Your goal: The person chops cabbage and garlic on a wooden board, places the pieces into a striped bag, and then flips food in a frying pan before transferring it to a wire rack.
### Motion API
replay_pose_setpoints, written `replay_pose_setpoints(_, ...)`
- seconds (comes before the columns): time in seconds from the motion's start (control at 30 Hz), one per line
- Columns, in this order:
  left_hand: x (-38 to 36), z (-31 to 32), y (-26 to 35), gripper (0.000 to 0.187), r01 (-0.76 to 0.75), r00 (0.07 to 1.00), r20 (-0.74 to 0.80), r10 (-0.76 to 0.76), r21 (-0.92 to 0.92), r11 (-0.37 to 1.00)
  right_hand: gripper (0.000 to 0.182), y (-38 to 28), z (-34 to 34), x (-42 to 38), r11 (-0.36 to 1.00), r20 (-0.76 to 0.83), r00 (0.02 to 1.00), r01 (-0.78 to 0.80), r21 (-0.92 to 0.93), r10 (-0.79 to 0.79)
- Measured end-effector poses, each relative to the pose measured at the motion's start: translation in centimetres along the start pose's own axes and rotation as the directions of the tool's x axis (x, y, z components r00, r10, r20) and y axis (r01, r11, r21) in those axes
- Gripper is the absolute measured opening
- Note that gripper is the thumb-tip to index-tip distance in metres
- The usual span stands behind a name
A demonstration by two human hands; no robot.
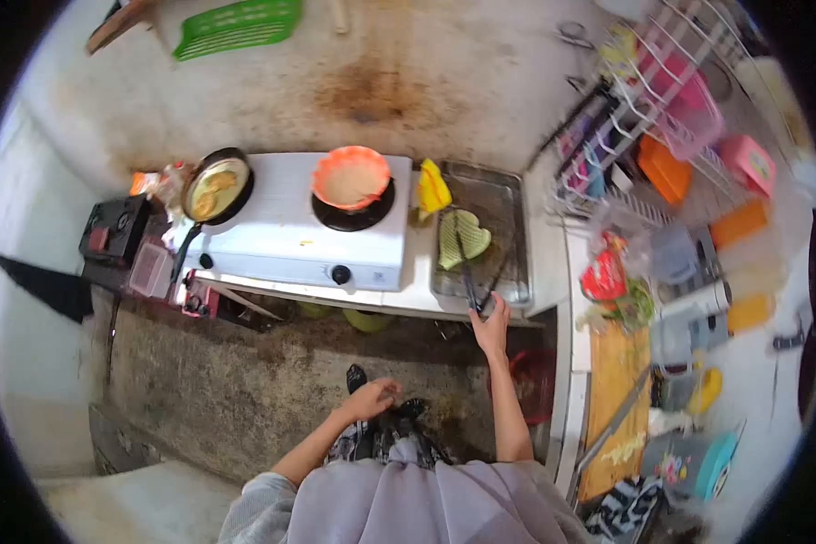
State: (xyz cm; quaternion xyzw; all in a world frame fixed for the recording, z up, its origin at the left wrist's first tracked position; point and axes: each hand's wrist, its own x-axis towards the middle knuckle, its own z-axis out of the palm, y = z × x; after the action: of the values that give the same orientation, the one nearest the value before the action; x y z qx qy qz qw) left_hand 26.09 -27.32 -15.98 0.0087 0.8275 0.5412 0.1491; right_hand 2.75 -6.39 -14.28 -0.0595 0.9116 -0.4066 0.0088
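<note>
My right hand [493,328] is closed around the handle end of dark tongs [468,272], whose two arms spread apart over the metal tray [520,218]. One arm of the tongs crosses a light green, heart-shaped piece [451,238] lying in that tray. In front of my body hangs my left hand [374,399], fingers loosely bent and holding nothing. The white stove [272,240] stands ahead of it. A frying pan [210,216] with browned food pieces [214,192] sits on the stove's left side. An orange scalloped bowl [352,176] rests over the right burner.
A yellow cloth [433,189] lies between stove and tray. On the right counter are a wooden cutting board [612,399] with a long knife [618,412], a red packet [605,274] and a white dish rack [639,109]. A black box [116,228] stands at left.
</note>
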Motion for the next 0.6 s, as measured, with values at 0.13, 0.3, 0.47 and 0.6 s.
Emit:
replay_pose_setpoints(0.13, -3.1, -0.5, -1.8, 0.031, 0.029, 0.996, -0.085, -0.033, -0.041, 0.999, 0.101, -1.8, 4.3, 5.4, 0.921, -0.12, 0.977, -0.206, -0.331, 0.175)
replay_pose_setpoints(0.3, -7.4, -2.6, -2.9, 0.034, 0.045, 0.978, -0.196, -0.072, -0.139, 0.989, 0.112, 0.5, 6.9, 8.3, 0.84, -0.215, 0.879, -0.472, -0.267, 0.426)
replay_pose_setpoints(0.47, -11.5, -8.0, -5.2, 0.033, 0.135, 0.967, -0.181, -0.18, -0.236, 0.962, 0.104, -1.5, 7.2, 5.5, 0.894, -0.386, 0.882, -0.379, -0.237, 0.271)
replay_pose_setpoints(0.6, -14.9, -14.0, -9.4, 0.033, 0.082, 0.956, -0.266, -0.126, -0.17, 0.982, 0.095, -8.5, 6.4, -0.7, 0.992, -0.438, 0.892, -0.124, 0.001, 0.112)
